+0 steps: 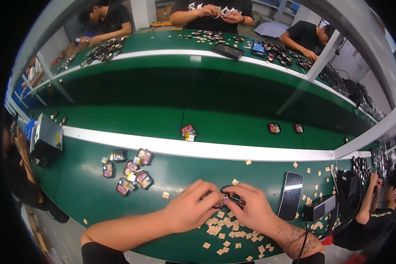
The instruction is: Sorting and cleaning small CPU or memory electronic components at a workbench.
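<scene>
My left hand [192, 207] and my right hand [252, 204] meet above the near green table, fingers closed around a small electronic device [220, 203]. A reddish circuit board and some black casing show between the fingertips; the rest is covered. Just below the hands lies a loose pile of small beige squares [214, 229], with more scattered round about. To the left sits a cluster of several similar devices [130, 168], black-cased with reddish boards, and some have silver-and-yellow pieces attached.
Right of my hands are a phone [291, 196] and a dark box-shaped device [320, 207] with cables. A white rail [163, 148] edges the table's far side. Beyond it, single devices [188, 132] lie on a green strip. Other people work around the tables; a grey metal box [47, 140] stands left.
</scene>
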Demonstrator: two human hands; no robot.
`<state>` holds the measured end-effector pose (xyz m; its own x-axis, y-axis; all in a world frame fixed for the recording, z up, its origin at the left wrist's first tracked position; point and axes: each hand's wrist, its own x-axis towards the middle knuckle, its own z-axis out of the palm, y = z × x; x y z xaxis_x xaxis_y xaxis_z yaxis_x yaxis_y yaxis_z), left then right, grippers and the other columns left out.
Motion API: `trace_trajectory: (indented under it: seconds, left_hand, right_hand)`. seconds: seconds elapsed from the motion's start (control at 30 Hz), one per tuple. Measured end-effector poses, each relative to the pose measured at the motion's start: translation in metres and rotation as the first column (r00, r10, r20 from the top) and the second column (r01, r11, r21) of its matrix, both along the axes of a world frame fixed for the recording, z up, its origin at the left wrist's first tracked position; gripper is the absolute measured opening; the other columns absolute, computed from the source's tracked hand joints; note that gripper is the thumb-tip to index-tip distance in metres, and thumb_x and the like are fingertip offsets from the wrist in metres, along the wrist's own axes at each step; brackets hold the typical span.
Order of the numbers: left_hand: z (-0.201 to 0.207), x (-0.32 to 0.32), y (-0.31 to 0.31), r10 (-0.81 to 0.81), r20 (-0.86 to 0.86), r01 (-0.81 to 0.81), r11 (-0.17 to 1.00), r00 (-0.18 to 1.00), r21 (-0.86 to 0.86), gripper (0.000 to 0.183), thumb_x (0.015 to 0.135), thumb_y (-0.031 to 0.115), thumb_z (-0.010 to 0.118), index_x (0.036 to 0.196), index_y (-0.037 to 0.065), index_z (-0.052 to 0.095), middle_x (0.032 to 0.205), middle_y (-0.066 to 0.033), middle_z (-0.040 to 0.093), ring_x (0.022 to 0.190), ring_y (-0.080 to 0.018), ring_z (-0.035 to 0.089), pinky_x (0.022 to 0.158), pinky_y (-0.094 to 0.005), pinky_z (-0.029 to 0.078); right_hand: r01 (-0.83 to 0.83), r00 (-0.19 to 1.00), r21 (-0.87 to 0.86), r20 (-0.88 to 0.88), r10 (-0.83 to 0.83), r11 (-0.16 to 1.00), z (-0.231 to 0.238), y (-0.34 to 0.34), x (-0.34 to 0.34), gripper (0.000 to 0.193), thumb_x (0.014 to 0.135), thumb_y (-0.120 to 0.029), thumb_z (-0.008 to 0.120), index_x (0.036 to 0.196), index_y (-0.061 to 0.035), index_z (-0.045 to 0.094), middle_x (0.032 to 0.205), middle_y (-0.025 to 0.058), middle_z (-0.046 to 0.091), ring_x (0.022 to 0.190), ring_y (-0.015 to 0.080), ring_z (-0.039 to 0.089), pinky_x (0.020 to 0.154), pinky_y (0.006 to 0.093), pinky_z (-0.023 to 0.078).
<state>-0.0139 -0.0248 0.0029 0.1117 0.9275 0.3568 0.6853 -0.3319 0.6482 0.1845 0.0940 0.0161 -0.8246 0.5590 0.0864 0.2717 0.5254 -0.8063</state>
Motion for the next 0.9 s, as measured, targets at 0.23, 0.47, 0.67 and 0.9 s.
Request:
trace_trajectory:
  seconds: [0.23,0.47,0.67,0.9]
  left_hand:
    - [0.016,0.013,0.002,0.064,0.256,-0.009,0.978,0.964,-0.208,0.030,0.095,0.006,0.079,0.122,0.002,0.068,0.109,-0.0132,0.071,0.094,-0.0255,0.070,0.081,-0.0346,0.058]
    - [0.031,0.020,0.064,0.066,0.380,0.067,0.944,0.922,-0.324,0.019,0.101,-0.004,0.070,0.119,-0.006,0.066,0.105,-0.0079,0.072,0.094,-0.0089,0.069,0.077,-0.0268,0.057]
    - [0.021,0.036,0.070,0.114,0.576,0.098,0.941,0.810,-0.323,0.015,0.102,-0.005,0.067,0.117,-0.004,0.062,0.113,-0.0086,0.070,0.102,-0.0108,0.069,0.088,-0.0279,0.058]
    - [0.031,0.030,0.103,0.224,0.379,-0.124,0.955,0.898,-0.271,0.016,0.100,-0.002,0.071,0.114,-0.002,0.063,0.093,-0.0043,0.069,0.091,-0.0085,0.067,0.079,-0.0278,0.055]
  right_hand:
    - [0.055,0.983,-0.387,-0.141,-0.118,0.920,0.012,-0.001,0.011,0.015,0.095,-0.003,0.078,0.109,-0.0032,0.072,0.059,-0.0096,0.037,0.057,0.0009,0.030,0.054,0.0255,0.022]
    - [0.213,0.911,-0.465,-0.224,-0.346,0.859,-0.007,0.017,0.019,0.011,0.099,0.004,0.071,0.109,0.0040,0.066,0.087,-0.0029,0.063,0.065,-0.0024,0.044,0.054,0.0197,0.034]
    - [0.172,0.829,-0.541,-0.373,-0.418,0.823,-0.016,0.022,0.018,0.014,0.100,0.002,0.070,0.113,0.0031,0.065,0.092,-0.0010,0.064,0.069,-0.0027,0.048,0.057,0.0195,0.038]
    - [0.362,0.716,-0.413,-0.451,-0.533,0.835,-0.017,0.032,0.024,0.021,0.107,-0.007,0.064,0.126,0.0004,0.063,0.099,0.0010,0.061,0.072,0.0031,0.047,0.061,0.0216,0.039]
